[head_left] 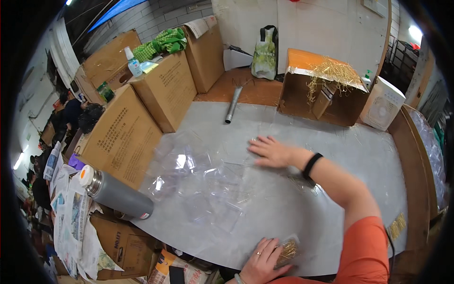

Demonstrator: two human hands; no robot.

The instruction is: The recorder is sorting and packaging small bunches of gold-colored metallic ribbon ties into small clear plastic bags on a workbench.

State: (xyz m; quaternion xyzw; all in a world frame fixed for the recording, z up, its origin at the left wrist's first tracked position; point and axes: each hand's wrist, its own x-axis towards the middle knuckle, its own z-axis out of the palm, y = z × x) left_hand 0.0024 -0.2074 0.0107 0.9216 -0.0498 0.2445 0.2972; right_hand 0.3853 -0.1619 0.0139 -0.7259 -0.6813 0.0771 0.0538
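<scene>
Grey tabletop (369,175) stretches before you, hemmed on the left by a dark flask (120,195) and brown cartons (118,137). Clear plastic bags (201,184) crowd the left half; a metal tube (232,108) lies behind them. Near the front edge, your left hand (261,264) touches a clear packet of gold strands (287,251), though whether its fingers clamp it cannot be told. Mid-tabletop, your right hand (272,152) spreads its fingers apart. An open carton (302,57) stands at the back, and largely open surface runs from your right forearm to the wooden side board (418,165).
</scene>
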